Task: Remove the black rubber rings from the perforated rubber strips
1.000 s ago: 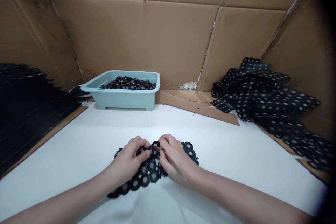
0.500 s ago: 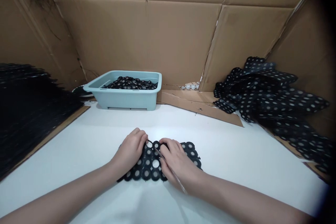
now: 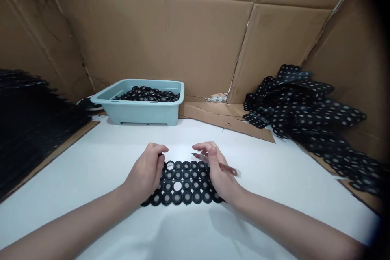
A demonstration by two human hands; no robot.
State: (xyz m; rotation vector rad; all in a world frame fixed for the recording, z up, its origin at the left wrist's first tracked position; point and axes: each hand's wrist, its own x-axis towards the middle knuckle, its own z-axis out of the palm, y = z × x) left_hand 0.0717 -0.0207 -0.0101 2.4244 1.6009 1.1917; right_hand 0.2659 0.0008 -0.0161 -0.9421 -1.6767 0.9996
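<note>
On the white table lies a black sheet of joined round discs [image 3: 187, 186] with grey centres; two of its cells show white instead. My left hand [image 3: 148, 168] is closed at the sheet's left end, its thumb and fingers curled together. Something small and dark shows at its fingertips, too little to name. Over the sheet's right end is my right hand [image 3: 219, 170], gripping a slender pointed tool [image 3: 227, 168] with a dark tip and a clear, reddish shaft. The tip points left, above the sheet's far edge and apart from it.
A light blue plastic tub [image 3: 143, 113] holding similar black discs stands at the back. To the right is a heap of black dotted sheets [image 3: 292, 101]. A dark stack [image 3: 33, 126] fills the left side. Cardboard walls [image 3: 201, 44] enclose the table [image 3: 122, 235].
My right hand has lifted the tool off the sheet and turned it, with its tip now farther right. My left hand has drawn slightly left. The view has shifted slightly.
</note>
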